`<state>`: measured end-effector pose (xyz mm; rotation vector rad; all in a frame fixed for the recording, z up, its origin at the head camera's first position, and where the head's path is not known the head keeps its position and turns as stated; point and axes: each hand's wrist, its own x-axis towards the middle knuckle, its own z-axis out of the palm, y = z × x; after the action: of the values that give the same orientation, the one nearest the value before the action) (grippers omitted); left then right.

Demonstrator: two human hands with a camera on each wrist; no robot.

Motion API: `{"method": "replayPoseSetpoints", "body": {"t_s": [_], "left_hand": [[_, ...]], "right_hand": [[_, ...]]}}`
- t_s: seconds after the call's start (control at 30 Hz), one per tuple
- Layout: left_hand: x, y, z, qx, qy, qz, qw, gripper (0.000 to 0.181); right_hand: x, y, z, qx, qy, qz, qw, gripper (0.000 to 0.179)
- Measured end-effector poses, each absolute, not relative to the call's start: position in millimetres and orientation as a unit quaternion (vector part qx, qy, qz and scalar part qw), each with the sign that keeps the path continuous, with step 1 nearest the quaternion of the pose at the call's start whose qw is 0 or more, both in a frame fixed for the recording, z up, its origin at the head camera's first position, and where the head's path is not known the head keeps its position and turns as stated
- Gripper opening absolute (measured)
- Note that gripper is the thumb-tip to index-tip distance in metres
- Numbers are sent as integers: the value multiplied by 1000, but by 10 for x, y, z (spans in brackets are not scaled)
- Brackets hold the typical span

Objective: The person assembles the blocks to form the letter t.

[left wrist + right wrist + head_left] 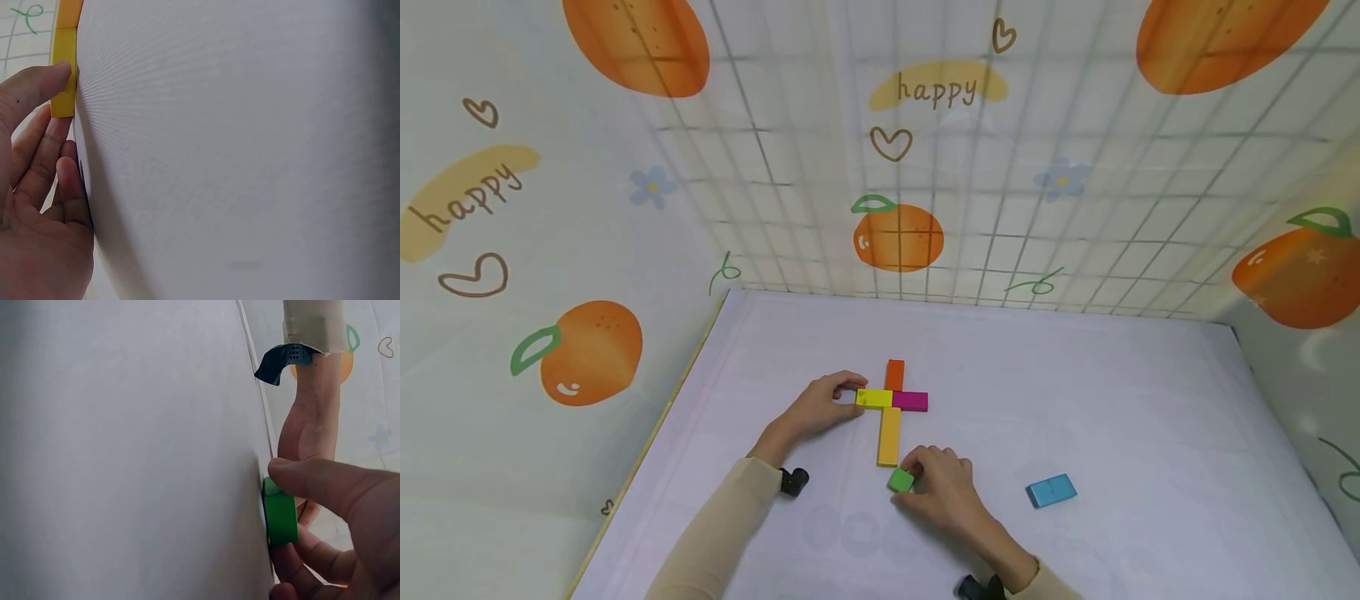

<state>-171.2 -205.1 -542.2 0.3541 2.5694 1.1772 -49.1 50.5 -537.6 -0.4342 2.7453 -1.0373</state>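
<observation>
Pale lilac tabletop [1075, 392], enclosed by walls printed with oranges and the word "happy". Nearest the viewer, the right hand [943, 492] pinches a green block [901, 480] between thumb and curled fingers; the block rests on the table just below the lower end of an amber block [888, 436]. To the right, well apart, lies a blue block [1051, 491]. Farther on, the left hand [820, 404] holds the left end of a yellow block [874, 398] with thumb and fingertips. This block meets a magenta block [910, 402] end to end; an orange block [894, 375] extends beyond them, completing a cross.
</observation>
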Motion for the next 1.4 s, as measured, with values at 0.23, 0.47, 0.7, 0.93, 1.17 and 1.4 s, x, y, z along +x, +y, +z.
{"method": "replayPoseSetpoints", "body": {"t_s": [0.23,0.47,0.7,0.93,1.17,1.4], "left_hand": [[-1723,-2049,-5419,125,894,405,147,43],[-1707,-2052,-5419,119,893,408,148,43],[-1705,-2059,-5431,118,893,407,150,43],[-1710,-2054,-5427,116,892,409,150,43],[-1714,-2054,-5425,127,892,408,146,44],[-1714,-2051,-5414,131,891,408,150,44]], "right_hand": [[-491,486,-5363,-140,926,-339,84,43],[-500,483,-5378,-140,928,-333,85,44],[-501,479,-5377,-138,930,-330,87,44],[-496,481,-5368,-141,928,-334,83,44],[-490,481,-5380,-142,930,-329,79,44],[-475,482,-5370,-141,930,-331,81,46]]}}
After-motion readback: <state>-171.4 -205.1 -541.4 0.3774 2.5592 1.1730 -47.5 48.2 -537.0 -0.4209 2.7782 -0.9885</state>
